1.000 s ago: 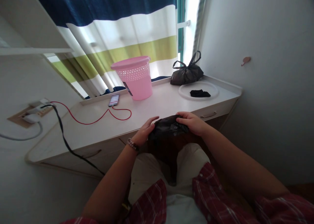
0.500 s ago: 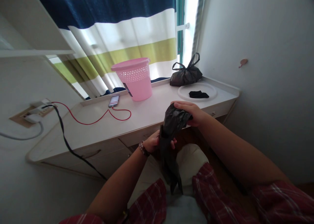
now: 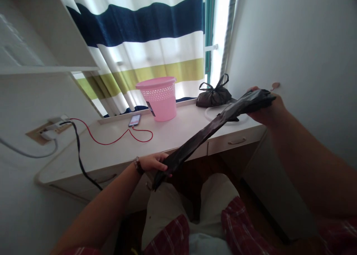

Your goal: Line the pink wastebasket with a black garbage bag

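A black plastic bag (image 3: 205, 131) is stretched into a long slanting strip between my hands, above the desk's front edge. My left hand (image 3: 154, 163) is closed on its lower end, thumb on top, and a short tail hangs past the fingers. Up at the right, my right hand (image 3: 272, 111) grips the bunched other end, most of its fingers hidden behind the plastic. Behind the strip lies a white ring-shaped rim (image 3: 211, 114) on the desk, partly covered. The dark item within it is mostly hidden by the bag.
A pink wastebasket (image 3: 164, 108) stands on the white desk (image 3: 111, 150). A tied black bag (image 3: 213, 97) sits at the back right. On the left, a phone (image 3: 135, 120) has a red cable (image 3: 103, 143) running to a wall socket (image 3: 46, 131). A black cord (image 3: 79, 154) hangs over the desk's edge.
My hands have moved apart, the right one up and rightward, the left one leftward. The bag, bunched and hanging before, is now pulled out lengthwise. The view has shifted slightly.
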The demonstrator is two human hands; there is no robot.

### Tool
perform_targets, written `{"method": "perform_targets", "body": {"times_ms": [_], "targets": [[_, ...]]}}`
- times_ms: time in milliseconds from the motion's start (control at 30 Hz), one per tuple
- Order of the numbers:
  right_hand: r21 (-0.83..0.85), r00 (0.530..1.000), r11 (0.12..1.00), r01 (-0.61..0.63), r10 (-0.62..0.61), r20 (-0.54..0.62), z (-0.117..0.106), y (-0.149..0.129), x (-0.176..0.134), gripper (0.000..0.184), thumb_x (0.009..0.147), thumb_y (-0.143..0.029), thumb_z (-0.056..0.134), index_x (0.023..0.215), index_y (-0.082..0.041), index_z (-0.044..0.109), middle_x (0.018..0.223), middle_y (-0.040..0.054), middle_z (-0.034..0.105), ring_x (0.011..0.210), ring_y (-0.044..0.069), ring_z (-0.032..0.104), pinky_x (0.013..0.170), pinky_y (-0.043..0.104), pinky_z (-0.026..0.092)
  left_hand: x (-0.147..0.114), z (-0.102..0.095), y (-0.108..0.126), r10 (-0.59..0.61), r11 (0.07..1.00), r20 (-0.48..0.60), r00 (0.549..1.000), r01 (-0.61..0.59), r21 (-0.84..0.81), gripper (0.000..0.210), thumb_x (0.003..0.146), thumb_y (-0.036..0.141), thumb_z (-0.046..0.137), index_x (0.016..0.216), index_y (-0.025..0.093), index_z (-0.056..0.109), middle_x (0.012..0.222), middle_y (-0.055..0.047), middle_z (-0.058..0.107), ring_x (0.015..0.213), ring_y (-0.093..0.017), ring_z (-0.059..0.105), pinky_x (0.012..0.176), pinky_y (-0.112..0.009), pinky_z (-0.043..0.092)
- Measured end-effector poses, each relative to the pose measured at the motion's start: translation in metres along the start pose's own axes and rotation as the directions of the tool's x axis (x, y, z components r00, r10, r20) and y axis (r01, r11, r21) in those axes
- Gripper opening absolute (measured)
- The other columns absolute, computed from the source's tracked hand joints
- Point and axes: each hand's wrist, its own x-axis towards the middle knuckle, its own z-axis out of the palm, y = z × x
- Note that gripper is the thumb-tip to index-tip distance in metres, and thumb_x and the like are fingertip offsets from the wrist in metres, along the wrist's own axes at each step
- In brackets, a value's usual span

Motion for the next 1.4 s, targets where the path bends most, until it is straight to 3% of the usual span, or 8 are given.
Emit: {"method": "perform_targets", "body": {"times_ms": [233, 367, 567, 633, 733, 833, 1067, 1400], "targets": [[0.149, 0.996, 0.985, -0.081, 0.076, 0.038, -0.049, 0.035, 0.003, 0.009, 0.084, -0.032, 0.065, 0.08, -0.025, 0.066, 0.076, -0.0012, 0.069, 0.069, 0.011, 0.064, 0.068, 0.023, 0.05, -0.008, -0.104, 0.072, 0.3, 0.785, -0.541, 0.786, 0.118, 0.608, 0.046, 0.072, 0.049, 0.073, 0.103, 0.015, 0.07, 0.091, -0.007, 0.071, 0.077, -0.019, 0.065, 0.07, -0.029, 0.054], [-0.016, 0.959, 0.962, -0.274, 0.274, 0.066, -0.043, 0.077, -0.039, 0.022, 0.08, -0.038, 0.07, 0.095, -0.022, 0.068, 0.088, 0.0049, 0.073, 0.075, 0.019, 0.068, 0.068, 0.028, 0.054, 0.017, -0.154, 0.089, 0.534, 0.65, -0.69, 0.488, 0.285, 0.705, 0.042, 0.07, 0.043, 0.075, 0.101, 0.016, 0.07, 0.099, -0.008, 0.07, 0.089, -0.022, 0.065, 0.083, -0.033, 0.052], [0.035, 0.907, 0.916, -0.4, 0.39, 0.158, 0.015, 0.155, -0.123, 0.033, 0.079, -0.054, 0.066, 0.091, -0.023, 0.063, 0.085, 0.0049, 0.07, 0.075, 0.022, 0.065, 0.068, 0.032, 0.05, 0.082, -0.166, 0.075, 0.613, 0.768, -0.789, 0.037, 0.208, 0.606, 0.043, 0.088, 0.028, 0.055, 0.127, 0.009, 0.053, 0.125, -0.015, 0.06, 0.112, -0.021, 0.059, 0.096, -0.034, 0.047], [0.01, 0.912, 0.924, -0.382, 0.375, 0.168, 0.04, 0.181, -0.148, 0.035, 0.079, -0.056, 0.066, 0.083, -0.022, 0.06, 0.076, 0.0017, 0.065, 0.066, 0.018, 0.058, 0.061, 0.029, 0.045, 0.1, -0.151, 0.059, 0.702, 0.657, -0.696, 0.15, 0.242, 0.714, 0.041, 0.091, 0.031, 0.049, 0.126, 0.012, 0.055, 0.13, -0.014, 0.057, 0.12, -0.022, 0.054, 0.105, -0.036, 0.041], [-0.107, 0.918, 0.944, -0.312, 0.329, 0.223, 0.071, 0.209, -0.176, 0.039, 0.08, -0.058, 0.063, 0.077, -0.02, 0.057, 0.07, -0.0004, 0.054, 0.063, 0.015, 0.049, 0.059, 0.026, 0.039, 0.113, -0.128, 0.026, 0.67, 0.408, -0.549, 0.499, 0.37, 0.835, 0.048, 0.089, 0.044, 0.052, 0.128, 0.016, 0.057, 0.144, -0.013, 0.046, 0.137, -0.028, 0.037, 0.116, -0.043, 0.025], [-0.206, 0.902, 0.94, -0.273, 0.325, 0.285, 0.092, 0.22, -0.188, 0.039, 0.081, -0.057, 0.061, 0.074, -0.02, 0.052, 0.07, -0.0015, 0.047, 0.066, 0.015, 0.043, 0.062, 0.026, 0.037, 0.112, -0.123, -0.002, 0.405, 0.339, -0.646, 0.647, 0.55, 0.764, 0.066, 0.089, 0.057, 0.046, 0.143, 0.017, 0.043, 0.154, -0.014, 0.031, 0.143, -0.035, 0.024, 0.114, -0.054, 0.021], [-0.29, 0.862, 0.933, -0.212, 0.319, 0.395, 0.101, 0.213, -0.171, 0.039, 0.089, -0.057, 0.05, 0.074, -0.021, 0.048, 0.072, -0.0018, 0.041, 0.068, 0.014, 0.038, 0.062, 0.026, 0.036, 0.101, -0.144, -0.018, 0.318, 0.282, -0.683, 0.657, 0.623, 0.73, 0.073, 0.091, 0.067, 0.031, 0.151, 0.025, 0.027, 0.159, -0.008, 0.021, 0.145, -0.033, 0.019, 0.112, -0.055, 0.02], [-0.364, 0.905, 0.914, -0.178, 0.297, 0.305, 0.03, 0.136, -0.079, 0.036, 0.085, -0.057, 0.055, 0.089, -0.022, 0.055, 0.075, 0.0003, 0.055, 0.065, 0.015, 0.049, 0.058, 0.026, 0.04, 0.083, -0.133, -0.008, 0.41, 0.267, -0.717, 0.564, 0.677, 0.686, 0.068, 0.085, 0.074, 0.034, 0.117, 0.023, 0.065, 0.123, -0.015, 0.059, 0.119, -0.034, 0.049, 0.102, -0.05, 0.033]]}}
